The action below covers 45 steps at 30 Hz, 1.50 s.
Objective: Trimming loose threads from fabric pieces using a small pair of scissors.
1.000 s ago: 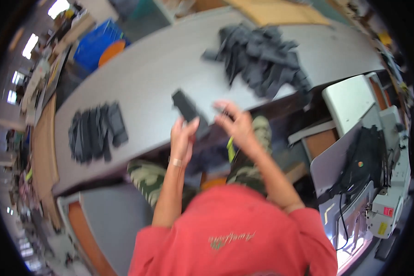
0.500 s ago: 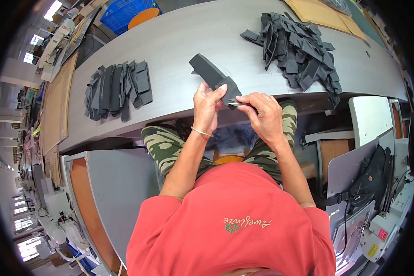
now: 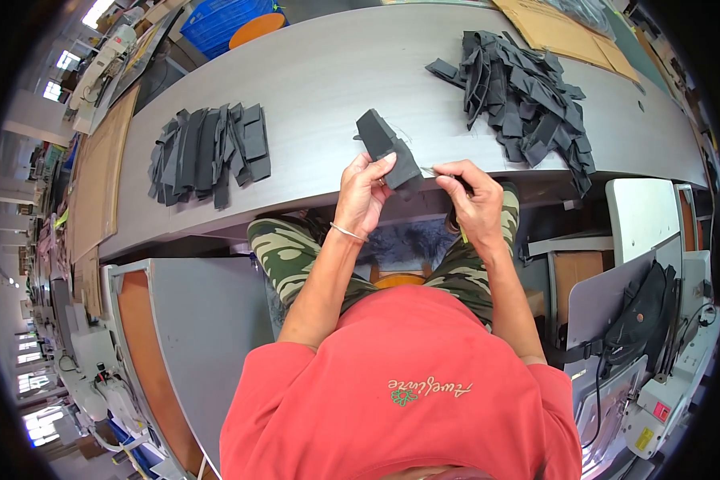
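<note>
A dark fabric piece (image 3: pixel 388 152), lately lifted clear of the tabletop (image 3: pixel 328 80), is clenched in the left hand (image 3: pixel 364 196) — a small tool (image 3: pixel 444 172) is pinched in the right hand (image 3: pixel 472 200).

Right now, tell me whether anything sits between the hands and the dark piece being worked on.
Nothing does. The left hand already grips the dark fabric piece directly, and the right hand pinches a small tool at its lower edge, above the grey table edge.

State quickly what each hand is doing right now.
Left hand: closed on the dark fabric piece.
Right hand: fingers pinched on a small tool; its kind cannot be told.
</note>
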### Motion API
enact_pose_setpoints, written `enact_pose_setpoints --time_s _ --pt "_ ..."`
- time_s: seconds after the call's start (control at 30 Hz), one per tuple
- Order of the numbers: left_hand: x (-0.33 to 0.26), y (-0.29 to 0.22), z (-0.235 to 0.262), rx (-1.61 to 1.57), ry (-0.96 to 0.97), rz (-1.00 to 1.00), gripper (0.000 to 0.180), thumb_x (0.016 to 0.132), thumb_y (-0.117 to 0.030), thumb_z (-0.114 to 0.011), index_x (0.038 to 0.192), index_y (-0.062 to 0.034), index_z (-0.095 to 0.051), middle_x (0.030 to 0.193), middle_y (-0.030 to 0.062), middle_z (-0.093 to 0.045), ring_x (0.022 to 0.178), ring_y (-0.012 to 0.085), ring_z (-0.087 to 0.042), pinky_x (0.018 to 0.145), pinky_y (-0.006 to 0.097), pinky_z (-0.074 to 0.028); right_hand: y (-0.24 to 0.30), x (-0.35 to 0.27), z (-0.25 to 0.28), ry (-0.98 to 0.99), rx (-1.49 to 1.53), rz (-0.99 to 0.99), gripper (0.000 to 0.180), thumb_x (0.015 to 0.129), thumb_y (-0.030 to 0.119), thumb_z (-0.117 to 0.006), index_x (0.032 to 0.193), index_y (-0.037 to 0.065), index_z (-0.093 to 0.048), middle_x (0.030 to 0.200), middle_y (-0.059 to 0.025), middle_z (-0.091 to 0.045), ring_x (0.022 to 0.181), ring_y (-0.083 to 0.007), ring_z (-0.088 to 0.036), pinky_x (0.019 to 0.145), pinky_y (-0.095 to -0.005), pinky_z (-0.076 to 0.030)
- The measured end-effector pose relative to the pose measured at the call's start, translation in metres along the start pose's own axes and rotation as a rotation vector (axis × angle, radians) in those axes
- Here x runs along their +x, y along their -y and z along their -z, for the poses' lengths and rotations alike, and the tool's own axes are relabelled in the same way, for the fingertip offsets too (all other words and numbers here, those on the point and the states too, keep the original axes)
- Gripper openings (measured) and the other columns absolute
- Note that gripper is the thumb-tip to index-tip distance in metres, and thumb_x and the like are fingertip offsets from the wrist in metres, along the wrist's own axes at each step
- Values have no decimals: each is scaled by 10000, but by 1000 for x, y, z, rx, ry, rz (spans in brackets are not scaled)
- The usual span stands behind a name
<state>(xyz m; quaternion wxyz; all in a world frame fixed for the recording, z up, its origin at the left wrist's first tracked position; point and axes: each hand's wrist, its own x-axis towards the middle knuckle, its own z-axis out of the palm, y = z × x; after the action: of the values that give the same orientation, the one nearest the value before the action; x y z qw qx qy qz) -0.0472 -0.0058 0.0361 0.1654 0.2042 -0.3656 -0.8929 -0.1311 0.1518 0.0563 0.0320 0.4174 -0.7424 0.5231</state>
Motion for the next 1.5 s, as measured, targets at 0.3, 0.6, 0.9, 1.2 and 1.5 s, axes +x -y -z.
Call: enact_pose_setpoints --time_s 0.3,0.6,0.9,1.2,1.5 --pt "-6 -10 -4 58 49 87 255 888 -219 -623 1001 -1 -555 878 83 -623 758 140 -626 647 278 -540 4 11 -1 45 53 13 282 685 -35 -664 946 71 -661 838 -53 -599 688 -203 -592 622 -283 -469" --pt "-7 -8 -16 691 230 -662 265 919 -303 -574 945 -39 -569 788 17 -603 666 106 -510 636 246 -446 16 22 -4 -34 263 -231 39 799 0 -650 770 10 -627 625 -26 -567 596 -44 -464 532 -227 -379" --pt "-20 -2 -16 692 206 -138 139 909 -50 -506 1032 7 -537 799 29 -621 618 99 -599 577 235 -486 9 23 -5 129 -280 5 105 651 86 -622 730 67 -555 655 -108 -595 576 -317 -575 507 -385 -428" --pt "-20 -17 -16 412 196 66 138 907 -83 -499 1016 0 -515 834 127 -673 585 127 -603 545 252 -509 -6 23 -1 32 331 -376 294 824 131 -683 1115 110 -643 751 17 -576 691 -61 -508 600 -230 -415" --pt "-18 -18 -6 278 197 116 206 897 -110 -525 1060 12 -495 859 158 -656 602 152 -605 560 261 -523 -1 18 11 54 -247 130 208 749 127 -686 957 143 -695 726 -8 -597 667 -191 -535 650 -308 -379"
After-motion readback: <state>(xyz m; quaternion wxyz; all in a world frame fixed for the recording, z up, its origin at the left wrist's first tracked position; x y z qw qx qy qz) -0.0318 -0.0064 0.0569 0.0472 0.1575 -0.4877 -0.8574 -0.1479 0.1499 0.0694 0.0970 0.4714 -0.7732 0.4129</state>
